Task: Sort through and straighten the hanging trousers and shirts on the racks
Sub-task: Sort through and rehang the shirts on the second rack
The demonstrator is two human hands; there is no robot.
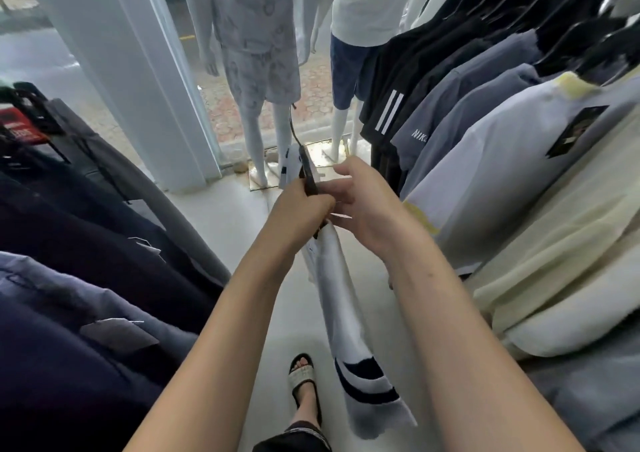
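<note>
A white garment with dark stripes [341,299] hangs from a black hanger [308,171] in the aisle between two racks. My left hand [299,214] grips the hanger's black body, its hook curving up beyond the fist. My right hand [363,206] is curled beside it at the top of the garment, and a small white tag shows by its fingers. Shirts in black, grey, white and cream [502,161] hang on the right rack. Dark trousers and jackets [86,244] hang on the left rack.
Two white mannequins [259,71] stand on metal plates ahead by the glass shopfront. A white pillar [138,81] rises to the left of them. Pale floor [249,244] runs between the racks, with my sandalled foot [304,379] below.
</note>
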